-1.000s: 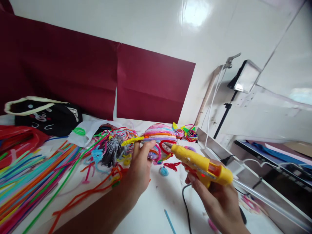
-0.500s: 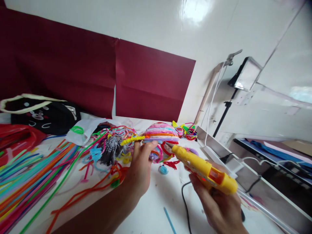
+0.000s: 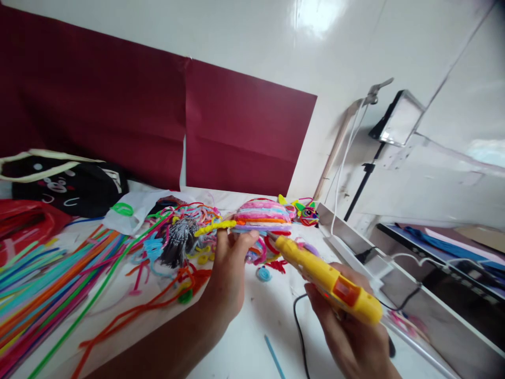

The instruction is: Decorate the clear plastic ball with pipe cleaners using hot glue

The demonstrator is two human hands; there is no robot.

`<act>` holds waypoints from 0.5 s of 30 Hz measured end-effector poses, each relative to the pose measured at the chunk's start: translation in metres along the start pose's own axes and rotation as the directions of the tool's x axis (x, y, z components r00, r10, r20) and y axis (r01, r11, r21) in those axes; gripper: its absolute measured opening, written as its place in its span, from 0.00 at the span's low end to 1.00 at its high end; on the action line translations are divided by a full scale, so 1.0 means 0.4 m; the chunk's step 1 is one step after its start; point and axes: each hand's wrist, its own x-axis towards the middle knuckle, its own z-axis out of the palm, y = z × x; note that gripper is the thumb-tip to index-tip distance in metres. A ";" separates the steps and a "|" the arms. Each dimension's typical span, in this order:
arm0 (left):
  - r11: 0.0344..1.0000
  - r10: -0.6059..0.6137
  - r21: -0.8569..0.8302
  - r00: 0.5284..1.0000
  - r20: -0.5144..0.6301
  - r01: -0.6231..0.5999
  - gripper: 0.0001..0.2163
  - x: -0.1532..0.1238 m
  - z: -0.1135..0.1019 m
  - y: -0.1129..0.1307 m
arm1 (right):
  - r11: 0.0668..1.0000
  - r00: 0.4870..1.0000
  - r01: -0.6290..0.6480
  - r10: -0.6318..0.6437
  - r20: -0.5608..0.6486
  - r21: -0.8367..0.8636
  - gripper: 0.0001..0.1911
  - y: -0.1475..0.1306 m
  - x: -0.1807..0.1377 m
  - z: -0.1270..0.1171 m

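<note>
"What's the right hand [image 3: 351, 323] holding?"
"A yellow hot-glue gun [image 3: 325, 276], fingers curled round its handle."
"And the left hand [image 3: 229, 271]?"
"Pinching the striped pipe-cleaner piece [image 3: 263, 213], just ahead of the gun."

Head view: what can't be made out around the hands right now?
Head view:
Handle of the yellow glue gun: mostly hidden by the right hand.
Whether its nozzle touches the red strip: too small and blurred.
How the left hand meets the yellow twisted piece: hidden by the hand itself.
Near end of the blue stick: cut off by bottom edge.
</note>
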 end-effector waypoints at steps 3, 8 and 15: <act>1.000 0.017 0.015 1.000 -0.013 -0.016 0.22 0.001 -0.003 -0.002 | 0.996 0.998 0.053 -0.051 0.025 -0.077 0.20 -0.009 0.001 -0.005; 0.998 0.008 0.063 0.999 -0.051 -0.005 0.14 0.004 -0.008 -0.006 | 0.991 0.998 -0.030 0.037 0.049 -0.130 0.18 -0.027 -0.003 -0.006; 0.996 0.030 0.090 0.998 -0.062 -0.024 0.16 0.007 -0.009 -0.013 | 0.989 0.998 -0.013 0.022 0.061 -0.149 0.19 -0.025 -0.005 -0.007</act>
